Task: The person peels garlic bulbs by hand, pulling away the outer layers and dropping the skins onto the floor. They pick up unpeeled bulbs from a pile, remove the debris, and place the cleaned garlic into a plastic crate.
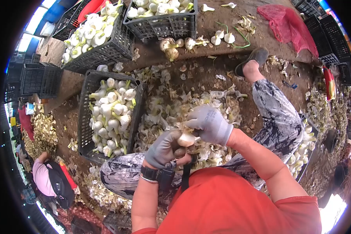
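A white garlic bulb (187, 139) is held in front of my lap, in the gloved fingers of my left hand (164, 148). That hand is closed round the bulb, its thumb and fingers darkened with dirt. My right hand (208, 123), in a pale grey glove, meets the bulb's upper side with bent fingers, pinching at brownish skin there; its fingertips are partly hidden. Beneath both hands lies a heap of loose garlic peel (163, 105). To the left, a black crate (84, 128) holds many white bulbs with short green stems.
Two more black crates (160, 29) (105, 54) of garlic stand at the top left. Unpeeled bulbs (169, 48) lie on the ground ahead. A red mesh bag (286, 27) is at the upper right. Another person (52, 177) sits at the lower left. More garlic (300, 154) is beside my right leg.
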The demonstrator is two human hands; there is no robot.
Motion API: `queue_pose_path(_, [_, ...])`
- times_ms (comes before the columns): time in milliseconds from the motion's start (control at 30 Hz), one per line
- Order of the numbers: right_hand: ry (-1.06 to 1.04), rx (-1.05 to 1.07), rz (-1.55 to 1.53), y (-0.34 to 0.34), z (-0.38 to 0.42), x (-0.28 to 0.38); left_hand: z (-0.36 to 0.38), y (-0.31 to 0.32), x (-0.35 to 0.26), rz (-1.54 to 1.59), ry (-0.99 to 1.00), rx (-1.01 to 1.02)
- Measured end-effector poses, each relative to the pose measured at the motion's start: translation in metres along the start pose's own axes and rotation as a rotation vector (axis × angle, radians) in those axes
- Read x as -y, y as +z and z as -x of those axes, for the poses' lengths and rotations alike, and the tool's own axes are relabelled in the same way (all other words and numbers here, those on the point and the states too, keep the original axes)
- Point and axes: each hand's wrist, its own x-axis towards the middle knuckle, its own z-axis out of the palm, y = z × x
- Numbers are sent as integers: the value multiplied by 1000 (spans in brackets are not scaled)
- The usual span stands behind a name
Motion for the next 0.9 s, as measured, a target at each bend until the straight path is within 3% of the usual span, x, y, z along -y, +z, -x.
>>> queue_pose_path(67, [-22, -26, 10, 2, 2, 0, -1, 17, -1, -12, 32, -105])
queue_pose_path(133, [565, -167, -562, 7, 8, 2, -6, 16, 0, -192, 185, -193])
queue_pose_path(167, [566, -167, -560, 10, 9, 1, -7, 19, 2, -191, 185, -191])
queue_pose_path(233, [952, -359, -1059, 14, 13, -3, -15, 36, 12, -1470, 832, -551])
queue_pose_path(267, [961, -291, -1051, 5, 14, 8, -19, 57, 17, -1169, 789, -624])
queue_pose_path(367, [909, -226, -1036, 15, 23, 17, -29, 35, 29, -898, 817, -627])
queue_pose_path(400, [895, -187, -1046, 17, 23, 16, -20, 37, 28, -546, 607, -534])
queue_pose_path(433, [898, -184, -1047, 16, 24, 18, -15, 30, 29, -544, 604, -537])
queue_pose_path(500, [578, -56, -454, 6, 21, 28, -12, 28, 25, -104, 419, -310])
queue_pose_path(533, [374, -82, -266, 6, 22, 21, -14, 34, 28, -17, 432, -268])
queue_pose_path(567, [372, -83, -264, 5, 20, 18, -14, 30, 31, -18, 434, -266])
queue_pose_path(633, [436, -281, -140, 5, 17, 13, -13, 14, 38, 133, 398, -22])
queue_pose_path(667, [552, -229, -234, 3, 21, 18, -12, 39, 41, 131, 473, -315])
queue_pose_path(700, [549, -226, -236, 6, 23, 18, -11, 39, 41, 132, 476, -318])
queue_pose_path(767, [621, -478, -683, 17, 29, 11, -12, 38, 40, -291, 548, -338])
queue_pose_path(800, [580, -417, -635, 16, 31, 6, -10, 39, 35, -482, 534, -349])
queue_pose_path(833, [581, -417, -632, 17, 36, 7, -12, 40, 35, -481, 535, -348])
queue_pose_path(900, [756, -339, -1096, 15, 43, 26, -18, 45, 37, -827, 787, -476])
